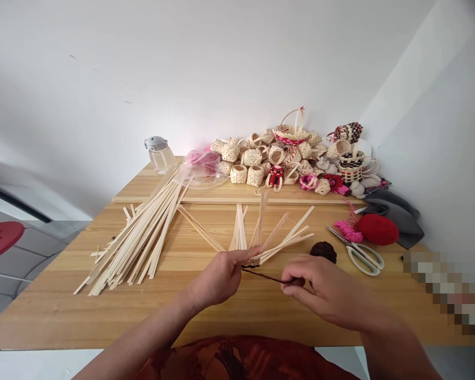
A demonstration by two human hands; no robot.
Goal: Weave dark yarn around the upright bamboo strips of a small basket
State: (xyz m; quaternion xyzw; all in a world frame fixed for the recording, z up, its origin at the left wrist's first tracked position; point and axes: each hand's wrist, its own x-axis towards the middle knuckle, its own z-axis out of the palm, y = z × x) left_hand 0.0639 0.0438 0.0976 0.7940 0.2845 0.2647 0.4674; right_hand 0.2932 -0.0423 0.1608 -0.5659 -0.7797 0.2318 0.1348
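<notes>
My left hand (224,274) is closed on the base of a small woven piece whose pale wooden strips (240,232) fan out upward and to the right. Dark brown yarn (263,275) runs taut from this piece to my right hand (320,287), which pinches it between thumb and fingers. Just behind the right hand lies a ball of dark brown yarn (323,252). The part of the piece inside my left palm is hidden.
Loose wooden strips (142,243) lie in a heap at the left. Scissors (364,256), pink yarn (348,231) and a red yarn ball (378,229) are at the right. Many small woven baskets (255,176) are piled at the back, near a lidded bottle (161,158).
</notes>
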